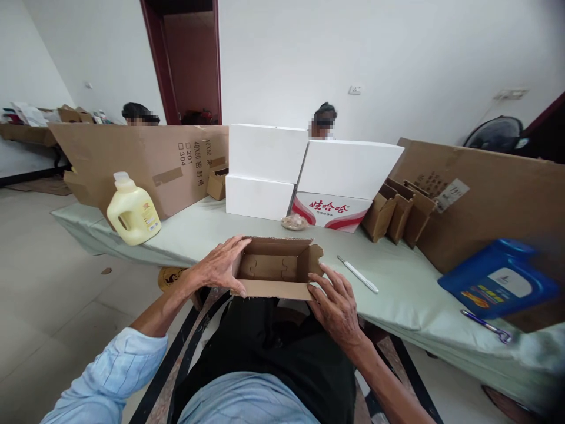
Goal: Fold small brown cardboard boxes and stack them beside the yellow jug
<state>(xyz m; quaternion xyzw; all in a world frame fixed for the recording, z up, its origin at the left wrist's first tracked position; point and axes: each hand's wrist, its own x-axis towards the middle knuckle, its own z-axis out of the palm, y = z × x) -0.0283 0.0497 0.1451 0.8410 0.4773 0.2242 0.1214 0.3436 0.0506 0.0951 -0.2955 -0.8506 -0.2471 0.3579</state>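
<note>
A small open cardboard box [273, 268] rests at the near edge of the table, over my lap, with its locked bottom flaps showing inside. My left hand [218, 268] wraps around the box's left end, thumb on the front wall and fingers over the rim. My right hand [338, 303] grips the box's front right corner, fingers curled against the side flap. Both hands are closed on the box.
The table [397, 277] has a pale green cover. On it lie a white pen [357, 274], a yellow bottle [132, 211], a blue jug [498, 280], white foam boxes [309, 171], folded small cartons [397, 215] and large cardboard sheets [145, 159]. Two people sit behind these.
</note>
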